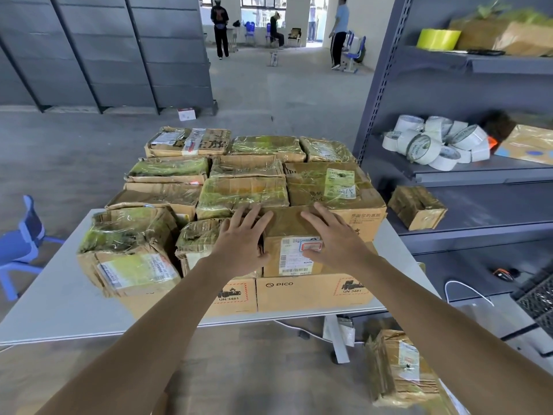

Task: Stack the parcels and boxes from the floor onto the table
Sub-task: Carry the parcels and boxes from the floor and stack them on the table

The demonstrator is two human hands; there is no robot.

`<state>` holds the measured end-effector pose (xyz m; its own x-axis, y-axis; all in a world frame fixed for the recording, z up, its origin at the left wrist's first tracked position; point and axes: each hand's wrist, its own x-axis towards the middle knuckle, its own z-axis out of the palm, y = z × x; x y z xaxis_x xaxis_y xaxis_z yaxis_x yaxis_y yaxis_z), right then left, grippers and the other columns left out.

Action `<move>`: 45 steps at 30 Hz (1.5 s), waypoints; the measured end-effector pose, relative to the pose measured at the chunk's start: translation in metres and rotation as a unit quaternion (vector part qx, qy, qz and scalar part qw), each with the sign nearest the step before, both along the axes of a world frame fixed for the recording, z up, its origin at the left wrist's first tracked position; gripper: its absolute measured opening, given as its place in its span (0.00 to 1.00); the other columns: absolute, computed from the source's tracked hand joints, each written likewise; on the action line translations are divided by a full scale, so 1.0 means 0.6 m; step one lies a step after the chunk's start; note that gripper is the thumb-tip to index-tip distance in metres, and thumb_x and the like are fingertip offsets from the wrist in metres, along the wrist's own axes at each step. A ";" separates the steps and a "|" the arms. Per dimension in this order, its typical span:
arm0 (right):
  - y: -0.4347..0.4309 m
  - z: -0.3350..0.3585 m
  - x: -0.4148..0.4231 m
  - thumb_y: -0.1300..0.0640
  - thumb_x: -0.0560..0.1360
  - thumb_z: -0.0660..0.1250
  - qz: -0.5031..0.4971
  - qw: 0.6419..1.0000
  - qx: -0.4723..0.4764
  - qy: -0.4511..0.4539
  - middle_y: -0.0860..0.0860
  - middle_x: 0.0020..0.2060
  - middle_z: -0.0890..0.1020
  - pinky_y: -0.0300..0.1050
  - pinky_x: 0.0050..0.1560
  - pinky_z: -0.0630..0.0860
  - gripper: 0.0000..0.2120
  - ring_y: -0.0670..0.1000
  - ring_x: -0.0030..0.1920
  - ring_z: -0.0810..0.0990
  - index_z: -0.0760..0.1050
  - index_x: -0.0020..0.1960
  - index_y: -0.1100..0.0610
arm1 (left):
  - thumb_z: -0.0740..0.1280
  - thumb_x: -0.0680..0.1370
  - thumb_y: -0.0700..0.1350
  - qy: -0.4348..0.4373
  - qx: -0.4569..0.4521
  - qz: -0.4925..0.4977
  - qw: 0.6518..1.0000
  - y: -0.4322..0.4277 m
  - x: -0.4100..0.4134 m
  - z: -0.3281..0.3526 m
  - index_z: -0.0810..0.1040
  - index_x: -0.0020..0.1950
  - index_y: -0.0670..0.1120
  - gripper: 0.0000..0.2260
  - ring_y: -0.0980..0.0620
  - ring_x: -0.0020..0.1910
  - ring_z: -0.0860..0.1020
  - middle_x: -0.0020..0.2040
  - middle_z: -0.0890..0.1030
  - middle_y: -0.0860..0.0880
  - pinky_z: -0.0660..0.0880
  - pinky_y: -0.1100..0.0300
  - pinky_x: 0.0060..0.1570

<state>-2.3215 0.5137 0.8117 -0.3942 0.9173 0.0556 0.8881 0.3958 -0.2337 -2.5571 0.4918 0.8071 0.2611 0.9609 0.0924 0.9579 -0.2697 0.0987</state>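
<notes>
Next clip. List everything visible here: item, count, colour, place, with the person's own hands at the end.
Taped parcels: about a dozen, brown, stacked on table.
PICO boxes: two, brown, bottom layer at front.
Table: one, white.
Floor parcel: one, brown, lower right.
Shelf parcel: one, brown, grey shelving.
Tape rolls: a pile, white, middle shelf.
Yellow roll: one, top shelf.
Chair: one, blue, left.
Left hand: flat on parcels.
Right hand: flat on labelled box.

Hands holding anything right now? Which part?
Both hands rest on the labelled box on the stack: left hand at its left edge, right hand across the top and label. Fingers spread; no closed grip visible.
</notes>
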 end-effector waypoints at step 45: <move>-0.469 -0.137 -0.242 0.43 0.78 0.61 0.002 0.999 -0.024 -0.025 0.52 0.77 0.53 0.56 0.65 0.68 0.34 0.59 0.72 0.63 0.47 0.78 0.45 | 0.64 0.75 0.48 -0.038 -0.041 0.118 0.991 -0.547 -0.195 -0.114 0.63 0.72 0.49 0.25 0.44 0.68 0.63 0.68 0.65 0.45 0.65 0.48 0.66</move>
